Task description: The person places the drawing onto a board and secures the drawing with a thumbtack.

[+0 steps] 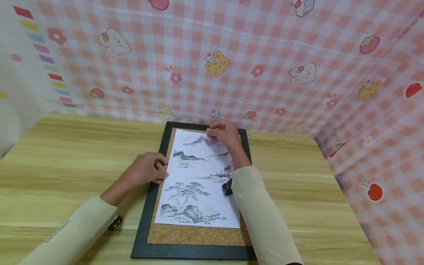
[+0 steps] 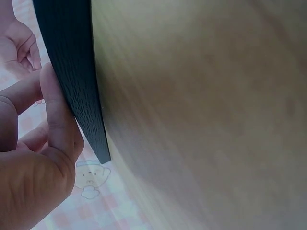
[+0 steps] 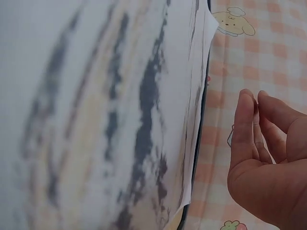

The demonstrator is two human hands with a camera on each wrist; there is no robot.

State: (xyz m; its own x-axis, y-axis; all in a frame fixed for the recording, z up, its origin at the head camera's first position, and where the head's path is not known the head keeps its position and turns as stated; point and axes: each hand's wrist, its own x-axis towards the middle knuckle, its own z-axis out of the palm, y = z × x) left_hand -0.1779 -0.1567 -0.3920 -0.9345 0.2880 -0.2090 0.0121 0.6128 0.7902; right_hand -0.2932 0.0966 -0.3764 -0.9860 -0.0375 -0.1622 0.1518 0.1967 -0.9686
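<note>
A sheet of white paper [image 1: 185, 173] printed with an ink landscape of mountains and pine trees lies on a cork board [image 1: 198, 234] with a black frame [image 1: 192, 251]. At the sheet's left edge, thumb and index fingertip of my left hand [image 1: 145, 168] rest on the paper, the hand reaching over the frame's side; close up, its fingers [image 2: 58, 115] are bent beside the black frame edge. My right hand [image 1: 226, 135] is over the top right part of the sheet. Its thumb and fingertips [image 3: 243, 110] come close together; I cannot tell whether something small is between them.
The board lies on a wooden table [image 1: 89, 151], its top close to a pink checked cloth [image 1: 185, 44] with cartoon prints. More of this cloth [image 1: 381, 154] hangs along the right side. Black wrist gear [image 1: 227, 187] shows by the right sleeve [image 1: 261, 209].
</note>
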